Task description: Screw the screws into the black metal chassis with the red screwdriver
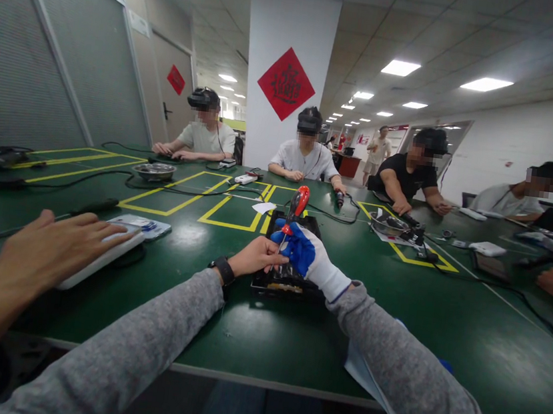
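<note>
In the head view, our two hands meet just right of the centre of the frame, over a black rectangular housing (292, 279) lying on the green tabletop (184, 303). Between them stands a screwdriver (299, 202), its long axis steep, the handle leaning a little toward the right of the frame and the shaft running down and slightly left toward the housing. The gloved right hand (309, 255) lies on the tool's right side, its blue-coated fingers curled around the handle's lower end. The bare left hand (256, 256) comes in from the left, lower along the shaft and so nearer the tip; its thumb and fingers are drawn into a pinch there, but we cannot tell whether they grip the shaft or some small part. Our fingers hide the tip, so we cannot say whether it touches the housing.

The screwdriver has a glossy, bulbous handle in red and black, with a red collar below and a thin shaft. The housing is dark and shiny, with a brownish patch along its near edge.

Beyond it we see a white paper scrap (263, 208); at the left, a co-worker's hand (57, 250) rests over a white case (104, 256).
</note>
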### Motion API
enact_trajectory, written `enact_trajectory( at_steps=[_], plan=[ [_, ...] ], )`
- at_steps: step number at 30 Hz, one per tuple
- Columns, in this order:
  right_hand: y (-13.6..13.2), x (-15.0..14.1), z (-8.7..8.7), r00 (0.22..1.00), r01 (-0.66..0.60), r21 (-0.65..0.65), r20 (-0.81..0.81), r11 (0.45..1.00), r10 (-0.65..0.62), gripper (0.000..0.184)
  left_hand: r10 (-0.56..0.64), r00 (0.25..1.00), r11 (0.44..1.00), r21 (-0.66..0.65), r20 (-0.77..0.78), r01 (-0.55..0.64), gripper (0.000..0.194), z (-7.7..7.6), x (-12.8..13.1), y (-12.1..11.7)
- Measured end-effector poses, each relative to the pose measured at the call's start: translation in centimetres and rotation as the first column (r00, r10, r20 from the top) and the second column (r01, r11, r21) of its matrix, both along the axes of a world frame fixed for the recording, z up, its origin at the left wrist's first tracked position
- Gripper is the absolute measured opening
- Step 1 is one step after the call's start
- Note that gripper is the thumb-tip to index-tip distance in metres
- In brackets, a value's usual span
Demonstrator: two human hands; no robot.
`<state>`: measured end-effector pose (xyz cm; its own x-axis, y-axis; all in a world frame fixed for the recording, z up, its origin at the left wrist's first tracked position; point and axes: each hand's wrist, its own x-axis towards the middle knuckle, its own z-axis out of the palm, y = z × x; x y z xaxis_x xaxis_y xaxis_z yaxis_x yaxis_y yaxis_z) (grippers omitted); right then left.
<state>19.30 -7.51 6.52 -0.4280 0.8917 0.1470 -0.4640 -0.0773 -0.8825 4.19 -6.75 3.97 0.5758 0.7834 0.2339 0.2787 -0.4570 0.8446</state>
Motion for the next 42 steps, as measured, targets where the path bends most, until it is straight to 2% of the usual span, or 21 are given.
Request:
enact_trajectory(
  at_steps=[4, 9, 12, 18, 22, 28, 32, 38, 42],
  plan=[
    [0.5, 0.2, -0.3, 1.000, -0.013, -0.022, -0.017, 1.000, 0.012, 0.022, -0.019, 1.000, 1.000, -0.014, -0.004, 0.019, 0.037, -0.2, 0.0, 0.2],
    [0.2, -0.3, -1.0, 0.995, 0.095, 0.090, -0.041, 0.991, -0.092, 0.030, -0.013, 1.000, 1.000, -0.007, -0.005, 0.013, 0.038, -0.2, 0.0, 0.2],
    [-0.2, -0.5, -0.7, 0.991, 0.133, 0.076, -0.040, 0.988, -0.130, 0.030, -0.002, 1.000, 1.000, 0.011, -0.005, 0.002, 0.040, -0.1, 0.0, 0.1],
    [0.0, -0.2, 0.1, 0.997, -0.066, -0.099, -0.044, 0.993, 0.062, 0.026, -0.028, 0.999, 1.000, -0.004, -0.033, 0.028, 0.036, 0.1, -0.1, 0.0],
    [0.6, -0.2, -0.4, 0.999, -0.034, -0.027, -0.018, 0.999, 0.034, 0.023, -0.055, 0.998, 0.999, -0.001, -0.022, 0.055, 0.031, -0.1, -0.1, 0.1],
    [0.5, -0.5, -1.0, 0.999, 0.034, 0.088, -0.004, 0.996, -0.034, 0.033, -0.058, 0.997, 0.998, 0.006, -0.042, 0.058, 0.027, 0.2, -0.2, -0.3],
    [0.2, -0.6, -0.8, 0.998, 0.059, 0.059, 0.023, 0.997, -0.060, 0.031, -0.049, 0.997, 0.998, 0.035, -0.060, 0.051, 0.030, 0.5, -0.3, -0.6],
    [-0.2, -0.2, 0.3, 0.995, -0.095, -0.099, -0.045, 0.990, 0.091, 0.028, -0.043, 0.998, 0.999, 0.022, -0.044, 0.044, 0.030, 0.7, -0.2, -0.7],
    [-0.1, -0.1, 0.3, 0.997, -0.075, -0.096, -0.039, 0.993, 0.071, 0.021, -0.026, 0.998, 1.000, 0.001, -0.050, 0.026, 0.030, 0.6, -0.2, -0.7]
  ],
)
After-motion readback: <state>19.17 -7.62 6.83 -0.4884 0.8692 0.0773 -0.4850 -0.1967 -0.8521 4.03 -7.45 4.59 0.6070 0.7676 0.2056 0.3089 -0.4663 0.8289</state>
